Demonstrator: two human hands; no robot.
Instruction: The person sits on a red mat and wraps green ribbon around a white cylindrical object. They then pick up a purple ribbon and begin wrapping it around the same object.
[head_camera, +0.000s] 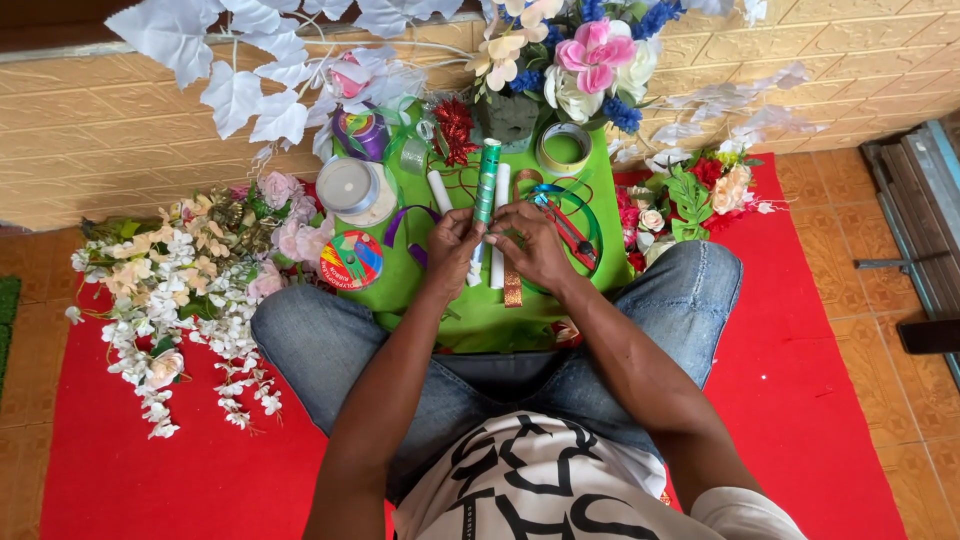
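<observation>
I sit cross-legged on a red mat with a small green table (470, 310) between my knees. My left hand (453, 246) and my right hand (531, 245) meet over the table, both gripping the lower end of a shiny green foil roll (486, 182) that points away from me. Two white sticks (500, 200) lie under and beside it. A glittery copper ribbon strip (512, 285) hangs below my right hand.
On the table lie red-handled scissors (570, 230), tape rolls (565, 148), a white ribbon spool (352, 188), a purple spool (360, 130) and a colourful round disc (351, 260). Artificial flowers lie left (190, 270) and right (690, 195); a bouquet (590, 55) stands against the wall.
</observation>
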